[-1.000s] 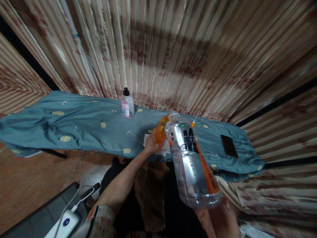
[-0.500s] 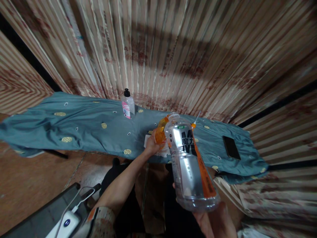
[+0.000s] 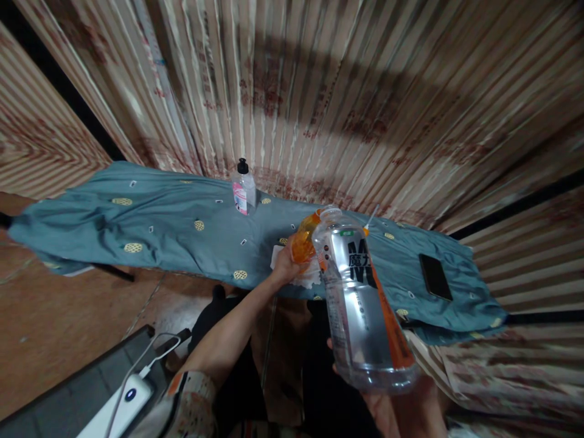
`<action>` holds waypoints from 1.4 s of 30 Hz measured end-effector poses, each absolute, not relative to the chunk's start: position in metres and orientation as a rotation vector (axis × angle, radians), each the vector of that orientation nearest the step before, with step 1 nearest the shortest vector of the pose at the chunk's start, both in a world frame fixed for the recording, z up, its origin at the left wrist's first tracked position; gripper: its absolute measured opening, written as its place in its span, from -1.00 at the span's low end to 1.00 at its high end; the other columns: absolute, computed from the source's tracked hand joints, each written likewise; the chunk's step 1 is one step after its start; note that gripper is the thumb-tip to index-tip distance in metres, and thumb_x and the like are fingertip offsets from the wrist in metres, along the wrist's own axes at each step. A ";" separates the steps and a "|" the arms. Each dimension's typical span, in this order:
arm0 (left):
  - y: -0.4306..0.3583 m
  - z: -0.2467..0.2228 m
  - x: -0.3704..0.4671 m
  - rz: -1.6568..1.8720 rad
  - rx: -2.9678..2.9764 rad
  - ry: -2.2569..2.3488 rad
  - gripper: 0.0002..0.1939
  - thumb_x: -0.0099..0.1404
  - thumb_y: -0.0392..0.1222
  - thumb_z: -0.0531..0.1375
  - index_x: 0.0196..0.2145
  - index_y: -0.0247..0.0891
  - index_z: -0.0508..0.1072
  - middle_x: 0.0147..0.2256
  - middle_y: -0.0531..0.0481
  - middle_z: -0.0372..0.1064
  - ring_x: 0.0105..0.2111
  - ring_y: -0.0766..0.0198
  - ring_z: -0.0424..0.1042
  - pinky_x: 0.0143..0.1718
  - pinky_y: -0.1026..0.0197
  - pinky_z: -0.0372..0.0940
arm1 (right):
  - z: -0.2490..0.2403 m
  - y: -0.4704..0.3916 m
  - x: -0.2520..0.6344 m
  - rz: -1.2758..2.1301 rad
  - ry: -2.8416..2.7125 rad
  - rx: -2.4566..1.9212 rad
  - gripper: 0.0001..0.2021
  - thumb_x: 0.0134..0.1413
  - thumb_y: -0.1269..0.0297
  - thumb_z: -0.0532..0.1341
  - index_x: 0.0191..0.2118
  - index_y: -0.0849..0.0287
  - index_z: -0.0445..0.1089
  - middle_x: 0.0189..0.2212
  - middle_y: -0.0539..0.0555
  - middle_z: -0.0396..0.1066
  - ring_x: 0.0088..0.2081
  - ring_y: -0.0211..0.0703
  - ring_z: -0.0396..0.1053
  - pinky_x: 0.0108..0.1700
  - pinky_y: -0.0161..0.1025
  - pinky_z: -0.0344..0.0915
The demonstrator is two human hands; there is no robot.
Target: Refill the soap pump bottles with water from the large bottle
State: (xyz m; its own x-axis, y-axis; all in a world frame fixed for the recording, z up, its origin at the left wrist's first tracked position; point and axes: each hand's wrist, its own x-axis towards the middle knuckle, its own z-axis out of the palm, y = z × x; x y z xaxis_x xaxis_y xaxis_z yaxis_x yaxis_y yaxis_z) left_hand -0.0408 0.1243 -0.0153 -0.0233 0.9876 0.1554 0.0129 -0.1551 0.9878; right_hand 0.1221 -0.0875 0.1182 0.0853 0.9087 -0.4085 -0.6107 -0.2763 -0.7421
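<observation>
My left hand (image 3: pixel 286 263) is closed around an orange translucent bottle (image 3: pixel 303 242) over the cloth-covered table. Close to the camera, my right hand (image 3: pixel 387 407) grips a large clear bottle (image 3: pixel 360 298) with a silver and orange label near its base. The clear bottle is tilted, its uncapped mouth beside the top of the orange bottle; whether the two touch cannot be made out. A white piece (image 3: pixel 275 257) lies partly hidden behind my left hand. Behind the clear bottle, an orange tip with a white tube (image 3: pixel 370 220) shows.
A small clear bottle with black cap (image 3: pixel 244 191) stands on the blue-green cloth (image 3: pixel 173 237). A dark phone (image 3: pixel 435 277) lies at the right. A white power bank (image 3: pixel 119 406) with a cable rests at lower left. Pleated curtains (image 3: pixel 292 91) hang behind the table.
The view has shifted slightly, so the table and its objects appear a little further right. Both hands keep their bottles in nearly the same pose.
</observation>
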 end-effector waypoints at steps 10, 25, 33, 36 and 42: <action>0.126 -0.022 -0.039 1.358 1.298 1.134 -0.30 -0.09 -0.43 0.38 0.01 -0.22 0.27 -0.07 -0.08 0.48 -0.07 0.09 0.50 0.03 0.02 0.41 | 0.125 -0.082 0.122 1.538 -0.296 -1.081 -0.39 -0.24 -0.23 0.43 -0.01 -0.13 0.55 -0.02 0.15 0.59 -0.12 0.27 0.59 -0.14 0.08 0.54; 0.123 -0.010 -0.042 1.295 1.318 1.207 -0.30 -0.08 -0.47 0.36 0.02 -0.25 0.27 -0.06 -0.08 0.49 -0.09 0.14 0.51 -0.01 0.09 0.41 | 0.112 -0.086 0.127 1.511 -0.290 -1.058 -0.34 -0.19 -0.20 0.43 0.11 -0.22 0.44 0.04 0.07 0.54 -0.02 0.16 0.56 0.13 0.09 0.40; 0.125 -0.016 -0.041 1.338 1.352 1.232 -0.32 -0.09 -0.41 0.38 0.01 -0.24 0.30 -0.10 -0.06 0.51 -0.11 0.12 0.53 -0.03 0.06 0.43 | 0.110 -0.088 0.124 1.468 -0.304 -1.050 -0.39 -0.15 -0.22 0.40 0.08 -0.21 0.48 0.00 0.05 0.56 0.06 0.18 0.50 0.22 0.11 0.30; 0.125 -0.016 -0.040 1.338 1.328 1.216 -0.34 -0.10 -0.43 0.38 -0.01 -0.24 0.31 -0.11 -0.07 0.51 -0.12 0.11 0.54 -0.05 0.07 0.44 | 0.110 -0.087 0.125 1.478 -0.292 -1.061 -0.40 -0.17 -0.23 0.41 0.05 -0.19 0.50 -0.01 0.06 0.57 0.08 0.19 0.48 0.23 0.10 0.30; 0.124 -0.015 -0.041 1.332 1.356 1.211 -0.39 -0.08 -0.43 0.37 -0.05 -0.24 0.32 -0.09 -0.09 0.51 -0.11 0.11 0.53 -0.02 0.05 0.43 | 0.114 -0.086 0.123 1.485 -0.312 -1.045 -0.37 -0.13 -0.24 0.38 0.11 -0.21 0.44 0.03 0.06 0.55 0.11 0.18 0.45 0.24 0.13 0.28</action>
